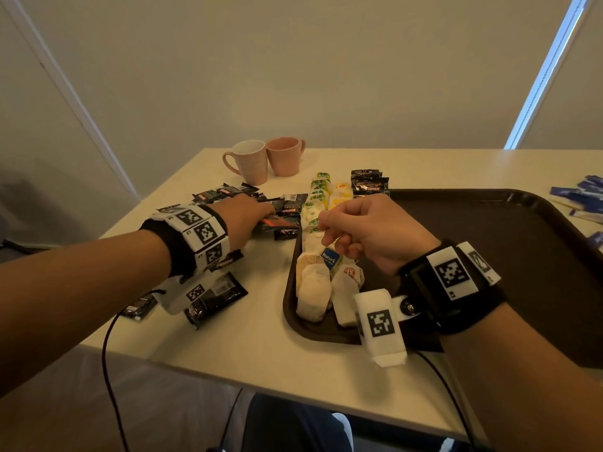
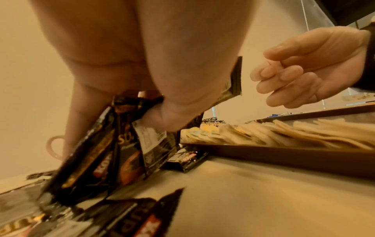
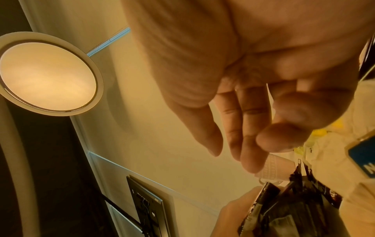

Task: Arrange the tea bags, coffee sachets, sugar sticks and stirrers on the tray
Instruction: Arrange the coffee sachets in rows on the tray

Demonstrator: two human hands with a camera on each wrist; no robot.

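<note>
The left hand (image 1: 248,216) grips a fan of glossy black coffee sachets (image 2: 113,144), crinkled foil rectangles, on the table at the tray's ten o'clock; more sachets (image 1: 215,298) lie scattered near the wrist. The right hand (image 1: 362,230) hovers over the tray's left edge, fingers loosely curled and holding nothing. Below it a row of soft, papery tea bags (image 1: 315,291) lines the dark brown plastic tray (image 1: 522,243), which has rounded corners. Two smooth pink mugs (image 1: 264,161) stand at twelve o'clock on the matte cream table (image 1: 248,363). Plain pale walls surround it.
</note>
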